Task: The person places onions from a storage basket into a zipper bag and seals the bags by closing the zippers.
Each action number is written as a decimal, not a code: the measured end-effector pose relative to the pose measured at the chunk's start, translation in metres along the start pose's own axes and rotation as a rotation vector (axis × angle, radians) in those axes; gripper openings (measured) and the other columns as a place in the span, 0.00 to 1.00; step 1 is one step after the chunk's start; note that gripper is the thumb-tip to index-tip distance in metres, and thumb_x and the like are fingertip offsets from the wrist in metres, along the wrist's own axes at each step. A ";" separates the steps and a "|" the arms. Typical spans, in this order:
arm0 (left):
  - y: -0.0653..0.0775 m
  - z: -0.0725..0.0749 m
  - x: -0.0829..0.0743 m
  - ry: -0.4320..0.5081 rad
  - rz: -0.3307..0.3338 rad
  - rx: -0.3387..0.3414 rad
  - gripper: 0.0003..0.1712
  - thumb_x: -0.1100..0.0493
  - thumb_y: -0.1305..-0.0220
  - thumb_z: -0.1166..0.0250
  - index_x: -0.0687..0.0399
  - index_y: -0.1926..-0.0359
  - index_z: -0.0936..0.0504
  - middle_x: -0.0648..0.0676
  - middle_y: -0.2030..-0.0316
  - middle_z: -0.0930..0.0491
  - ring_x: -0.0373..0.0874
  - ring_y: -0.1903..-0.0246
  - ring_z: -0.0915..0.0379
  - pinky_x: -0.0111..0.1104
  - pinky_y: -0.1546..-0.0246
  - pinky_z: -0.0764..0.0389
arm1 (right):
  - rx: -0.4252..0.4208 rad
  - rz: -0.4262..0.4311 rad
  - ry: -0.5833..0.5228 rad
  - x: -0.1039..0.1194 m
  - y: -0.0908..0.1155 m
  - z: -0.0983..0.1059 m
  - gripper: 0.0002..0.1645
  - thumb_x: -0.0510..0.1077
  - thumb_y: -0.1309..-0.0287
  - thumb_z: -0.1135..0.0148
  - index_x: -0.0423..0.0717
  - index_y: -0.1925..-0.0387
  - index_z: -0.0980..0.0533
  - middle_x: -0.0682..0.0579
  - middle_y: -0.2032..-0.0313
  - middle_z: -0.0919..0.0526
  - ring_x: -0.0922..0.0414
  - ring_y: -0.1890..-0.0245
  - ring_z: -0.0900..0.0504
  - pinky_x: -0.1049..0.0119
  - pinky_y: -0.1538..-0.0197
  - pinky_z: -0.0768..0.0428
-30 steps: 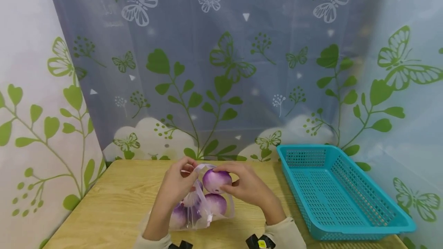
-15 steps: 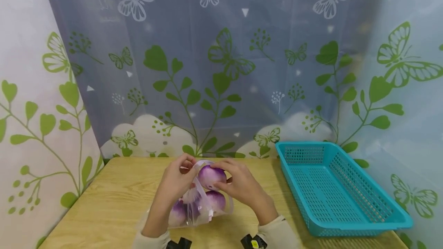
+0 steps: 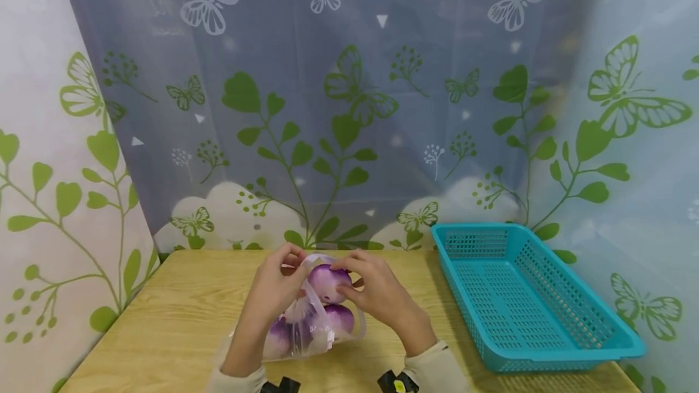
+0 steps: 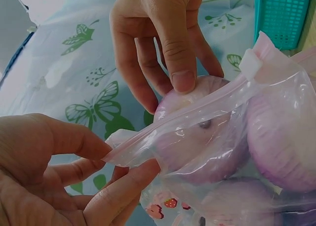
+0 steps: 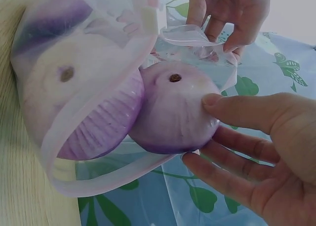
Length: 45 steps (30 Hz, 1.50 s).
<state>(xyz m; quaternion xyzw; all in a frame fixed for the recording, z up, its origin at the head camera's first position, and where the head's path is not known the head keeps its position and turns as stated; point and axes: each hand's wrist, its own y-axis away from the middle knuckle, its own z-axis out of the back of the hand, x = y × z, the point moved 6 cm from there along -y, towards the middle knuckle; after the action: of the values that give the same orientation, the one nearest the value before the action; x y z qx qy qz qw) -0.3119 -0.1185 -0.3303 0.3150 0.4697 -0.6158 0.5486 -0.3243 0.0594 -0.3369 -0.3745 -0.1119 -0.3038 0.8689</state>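
A clear zip bag (image 3: 306, 341) with a pinkish rim lies at the table's front middle, several purple-and-white onions inside. My left hand (image 3: 277, 284) pinches the bag's edge at its mouth, thumb against fingers (image 4: 140, 174). With thumb and fingers my right hand (image 3: 377, 290) holds one onion (image 5: 173, 107) at the bag's open mouth. In the left wrist view, the rim crosses in front of this onion. Another onion (image 5: 98, 102) touches it inside the bag. A white slider (image 4: 250, 64) sits on the zip.
A turquoise perforated basket (image 3: 573, 356) stands on the right of the wooden table (image 3: 191, 296). Behind the table hangs a curtain (image 3: 349, 108) printed with leaves and butterflies.
The right hand has moved the onion a little leftward, further into the bag's mouth. The left hand keeps its pinch on the edge. The head view has shifted slightly.
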 end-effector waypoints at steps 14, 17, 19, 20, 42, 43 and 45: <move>0.001 -0.003 0.006 0.008 -0.008 0.004 0.04 0.64 0.30 0.37 0.58 0.57 0.22 0.63 0.55 0.20 0.51 0.59 0.18 0.37 0.69 0.10 | -0.022 0.022 0.038 -0.003 0.002 -0.010 0.11 0.29 0.46 0.26 0.40 0.62 0.19 0.47 0.63 0.14 0.52 0.63 0.14 0.70 0.63 0.12; 0.002 -0.002 0.005 0.013 -0.014 0.000 0.04 0.63 0.29 0.37 0.59 0.57 0.22 0.64 0.54 0.20 0.52 0.57 0.18 0.38 0.68 0.10 | 0.009 0.029 0.043 -0.004 0.001 -0.014 0.09 0.29 0.45 0.28 0.39 0.62 0.18 0.46 0.64 0.13 0.52 0.64 0.13 0.66 0.61 0.11; 0.002 -0.002 0.005 0.019 -0.012 -0.005 0.03 0.64 0.29 0.38 0.59 0.57 0.22 0.65 0.53 0.20 0.53 0.56 0.18 0.38 0.68 0.09 | 0.048 0.035 0.045 -0.004 0.001 -0.018 0.08 0.29 0.43 0.29 0.39 0.61 0.17 0.46 0.64 0.12 0.53 0.64 0.13 0.67 0.60 0.12; 0.002 -0.001 0.005 0.021 -0.011 -0.007 0.03 0.64 0.29 0.38 0.59 0.57 0.22 0.65 0.53 0.20 0.53 0.56 0.18 0.38 0.67 0.09 | 0.070 0.034 0.044 -0.004 0.000 -0.020 0.08 0.29 0.42 0.30 0.38 0.60 0.16 0.46 0.64 0.12 0.54 0.65 0.13 0.68 0.60 0.12; -0.001 0.000 -0.001 0.050 -0.032 -0.014 0.05 0.66 0.28 0.41 0.60 0.54 0.22 0.65 0.50 0.21 0.55 0.54 0.19 0.38 0.67 0.10 | 0.001 -0.074 -0.017 -0.008 0.003 0.009 0.14 0.30 0.33 0.41 0.41 0.50 0.16 0.46 0.60 0.11 0.57 0.65 0.14 0.72 0.64 0.15; -0.001 0.001 -0.002 0.053 -0.037 -0.012 0.05 0.66 0.28 0.42 0.60 0.54 0.22 0.65 0.50 0.21 0.56 0.53 0.19 0.38 0.66 0.10 | -0.028 -0.079 -0.002 -0.011 0.004 0.014 0.16 0.28 0.34 0.41 0.41 0.50 0.16 0.47 0.59 0.11 0.56 0.64 0.15 0.71 0.64 0.15; -0.001 0.001 -0.003 0.061 -0.045 -0.008 0.05 0.66 0.28 0.42 0.60 0.54 0.23 0.65 0.50 0.22 0.57 0.52 0.19 0.38 0.66 0.09 | -0.051 -0.074 0.041 -0.015 0.006 0.020 0.21 0.24 0.38 0.40 0.42 0.47 0.18 0.47 0.54 0.12 0.53 0.59 0.14 0.69 0.60 0.14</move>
<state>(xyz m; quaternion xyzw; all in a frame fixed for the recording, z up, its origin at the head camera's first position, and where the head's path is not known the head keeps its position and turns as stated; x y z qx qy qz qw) -0.3118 -0.1183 -0.3272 0.3207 0.4954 -0.6165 0.5211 -0.3320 0.0842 -0.3329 -0.3860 -0.0999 -0.3461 0.8493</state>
